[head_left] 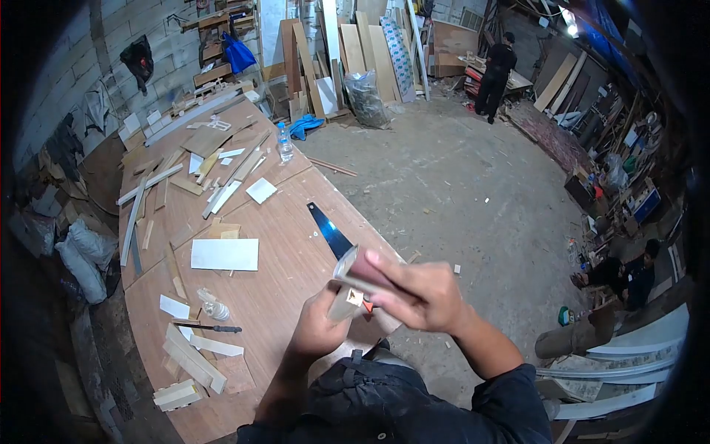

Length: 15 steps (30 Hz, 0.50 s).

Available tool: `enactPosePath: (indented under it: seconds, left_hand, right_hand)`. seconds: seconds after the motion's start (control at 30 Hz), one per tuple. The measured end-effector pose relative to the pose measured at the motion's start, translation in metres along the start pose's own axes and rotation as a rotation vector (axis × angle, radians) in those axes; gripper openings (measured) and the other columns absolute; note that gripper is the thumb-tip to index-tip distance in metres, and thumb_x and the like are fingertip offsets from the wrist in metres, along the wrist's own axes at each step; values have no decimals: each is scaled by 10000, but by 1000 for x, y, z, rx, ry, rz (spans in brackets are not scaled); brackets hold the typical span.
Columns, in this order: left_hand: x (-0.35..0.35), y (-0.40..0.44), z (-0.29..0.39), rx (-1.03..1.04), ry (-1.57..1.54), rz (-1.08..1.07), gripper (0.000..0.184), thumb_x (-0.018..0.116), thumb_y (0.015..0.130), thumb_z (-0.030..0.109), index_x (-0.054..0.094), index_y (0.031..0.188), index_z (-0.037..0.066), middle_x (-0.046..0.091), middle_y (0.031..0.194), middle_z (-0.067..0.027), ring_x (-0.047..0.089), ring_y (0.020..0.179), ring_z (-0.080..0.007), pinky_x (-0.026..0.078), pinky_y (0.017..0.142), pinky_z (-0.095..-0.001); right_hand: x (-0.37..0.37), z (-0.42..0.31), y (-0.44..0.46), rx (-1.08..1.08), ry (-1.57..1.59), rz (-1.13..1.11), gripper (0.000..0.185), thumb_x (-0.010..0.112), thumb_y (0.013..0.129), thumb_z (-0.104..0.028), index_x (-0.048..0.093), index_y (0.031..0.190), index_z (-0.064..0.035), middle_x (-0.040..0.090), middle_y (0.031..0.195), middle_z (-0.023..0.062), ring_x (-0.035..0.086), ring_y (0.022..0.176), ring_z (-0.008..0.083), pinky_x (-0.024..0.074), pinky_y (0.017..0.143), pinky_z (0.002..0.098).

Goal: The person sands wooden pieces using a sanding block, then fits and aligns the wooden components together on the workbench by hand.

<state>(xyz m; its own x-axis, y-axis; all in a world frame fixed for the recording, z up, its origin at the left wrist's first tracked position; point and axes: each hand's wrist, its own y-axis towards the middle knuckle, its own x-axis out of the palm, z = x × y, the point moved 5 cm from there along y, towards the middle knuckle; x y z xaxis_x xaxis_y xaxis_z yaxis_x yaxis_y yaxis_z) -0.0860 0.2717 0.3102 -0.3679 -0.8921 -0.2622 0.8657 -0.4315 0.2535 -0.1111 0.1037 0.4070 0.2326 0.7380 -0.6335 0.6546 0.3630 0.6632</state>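
My left hand [322,325] is wrapped round a short pale wooden piece [346,304], its cut end facing up. Just above it, my right hand [423,294] grips a folded, reddish-brown sheet that looks like sandpaper [368,271], fingers on one side and thumb on the other. The sheet's lower edge is at the top of the wooden piece; whether they touch is hard to tell. Behind both hands a handsaw [328,231] lies on the wooden table [288,255], its orange handle mostly hidden by my hands.
A white board [225,254], a small white square [261,190], a water bottle [285,143] and several wood strips lie on the table. One person [498,74] stands at the back; another person [636,275] sits at the right. Boards lean against the wall.
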Motion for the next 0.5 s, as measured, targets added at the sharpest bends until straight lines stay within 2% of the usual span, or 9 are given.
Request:
enactPosePath:
  seconds: [0.03,0.17,0.33,0.43,0.5]
  left_hand:
    - [0,-1,0,35,9,30,332,539,840,-30,562,1170,-12,668,984,-207,686,986,-311,513,829,-359]
    - [4,-2,6,-3,-43,25,308,542,845,-27,568,1151,-13,670,973,-203,690,970,-306,515,818,-358]
    - [5,-2,1,44,-13,-35,305,573,854,0,569,1158,-11,673,977,-198,691,964,-310,514,821,-359]
    - [7,-1,2,-87,-23,-57,315,570,852,3,575,1167,-9,674,1002,-208,683,986,-325,514,836,-370]
    - [9,-1,-13,-28,-29,-51,320,572,851,7,577,1170,-10,673,1012,-214,678,999,-332,513,845,-377]
  right_hand:
    - [1,-3,-3,-24,-13,-63,575,742,809,-210,589,1355,-116,617,665,83,579,502,207,456,476,321]
    - [-3,2,0,28,-31,-28,590,743,805,-205,580,1365,-112,592,635,73,562,488,200,449,472,323]
    - [-2,-4,-3,-32,-39,-69,565,736,806,-205,597,1346,-115,592,628,82,558,475,204,446,463,331]
    - [-2,15,-2,26,-31,15,553,728,821,-209,595,1349,-115,592,623,54,556,469,193,443,455,318]
    - [-5,-1,-4,-13,-24,-35,552,727,824,-217,594,1350,-116,607,633,54,560,470,191,444,453,314]
